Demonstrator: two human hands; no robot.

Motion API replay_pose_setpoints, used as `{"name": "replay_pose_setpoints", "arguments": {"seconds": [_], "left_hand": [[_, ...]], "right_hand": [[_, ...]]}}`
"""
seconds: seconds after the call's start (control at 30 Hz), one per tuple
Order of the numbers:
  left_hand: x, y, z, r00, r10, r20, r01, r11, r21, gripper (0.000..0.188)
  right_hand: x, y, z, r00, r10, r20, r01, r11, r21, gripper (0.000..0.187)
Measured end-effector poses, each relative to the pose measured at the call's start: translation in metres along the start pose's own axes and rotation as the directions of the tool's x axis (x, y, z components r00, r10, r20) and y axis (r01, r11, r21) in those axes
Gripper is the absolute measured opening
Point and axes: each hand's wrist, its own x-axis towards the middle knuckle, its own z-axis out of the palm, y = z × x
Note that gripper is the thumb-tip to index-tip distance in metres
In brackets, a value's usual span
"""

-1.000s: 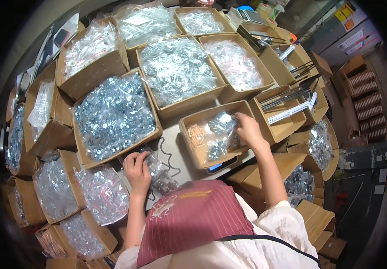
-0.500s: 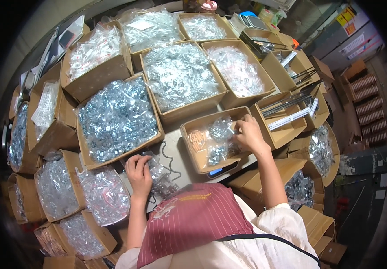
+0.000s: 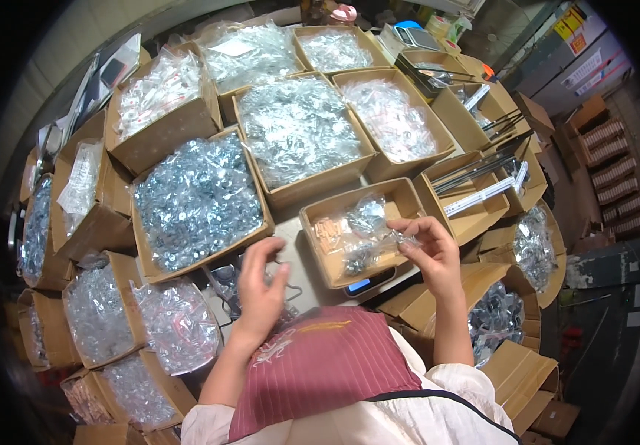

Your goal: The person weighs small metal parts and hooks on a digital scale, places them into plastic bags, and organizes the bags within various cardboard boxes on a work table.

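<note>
I'm clocking from the middle box (image 3: 409, 200), 12 away from the worker. It's on the counter (image 3: 299, 256), display unit (image 3: 368, 285) poking out at 6. Inside: pegs (image 3: 327, 233) at 9, bagged hardware (image 3: 366, 213) at 12. Right grip (image 3: 436, 256) over its 4 o'clock side, small bag (image 3: 404, 239) at the fingertips; left grip (image 3: 263, 295) off at 8. Bag-filled boxes at 9 (image 3: 223, 248), 11 (image 3: 323, 180) and 12 (image 3: 420, 157). Rod box (image 3: 476, 219) between 2 and 3. Weighing scale (image 3: 418, 37) beyond 12. Carton (image 3: 529, 311) at 4, bag heap (image 3: 176, 326) at 8.

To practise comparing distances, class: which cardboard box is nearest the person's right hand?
The small box holding tan pieces and clear bags, beside the lit blue display. The right hand reaches over it; other boxes stand farther away.
</note>
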Motion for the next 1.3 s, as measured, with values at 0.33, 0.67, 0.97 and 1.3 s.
{"name": "replay_pose_setpoints", "arguments": {"seconds": [0.33,0.67,0.97,1.3], "left_hand": [[0.027,0.045,0.062,0.848,-0.134,0.513,0.455,0.683,-0.572,0.068],[0.041,0.022,0.091,0.902,-0.132,0.410,0.364,0.743,-0.561,0.058],[0.038,0.057,0.074,0.896,-0.081,0.436,0.373,0.671,-0.641,0.051],[0.031,0.067,0.066,0.903,-0.149,0.403,0.391,0.675,-0.626,0.044]], "right_hand": [[0.001,0.015,0.035,0.988,-0.123,-0.089,0.140,0.965,0.223,0.022],[0.006,0.021,0.021,0.949,-0.174,-0.263,0.246,0.931,0.269,0.019],[-0.009,0.011,0.039,0.971,-0.199,-0.134,0.230,0.929,0.290,0.019],[-0.015,0.014,0.042,0.980,-0.170,-0.108,0.195,0.933,0.302,0.020]]}}
